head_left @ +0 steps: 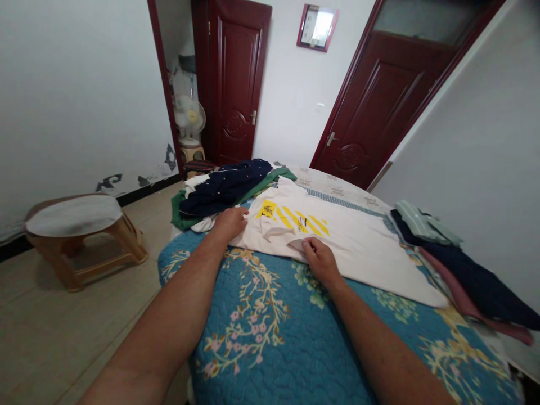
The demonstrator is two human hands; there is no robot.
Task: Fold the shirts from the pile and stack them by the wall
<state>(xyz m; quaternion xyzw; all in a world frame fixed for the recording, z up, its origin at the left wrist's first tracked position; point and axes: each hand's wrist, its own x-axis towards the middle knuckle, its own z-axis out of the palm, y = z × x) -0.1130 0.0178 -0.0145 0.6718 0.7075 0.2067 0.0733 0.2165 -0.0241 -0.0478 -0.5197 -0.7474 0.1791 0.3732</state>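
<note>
A white T-shirt (pixel 371 247) with a yellow striped print lies spread sideways over the blue floral quilt (pixel 261 315). At its left end my left hand (pixel 231 223) is closed on the fabric, its fingertips partly hidden. My right hand (pixel 321 261) pinches the near edge of the shirt below the print, where the cloth rises in a small fold. Just beyond my left hand is a loose heap of clothes, with a dark navy garment (pixel 230 185) on top of a green garment (pixel 179 211).
Folded clothes, including a striped light green one (pixel 417 222) and a navy one (pixel 472 270), are stacked at the right edge. A brown plastic stool (pixel 97 242) stands on the floor at left. Two dark red doors and a fan (pixel 189 115) are farther back.
</note>
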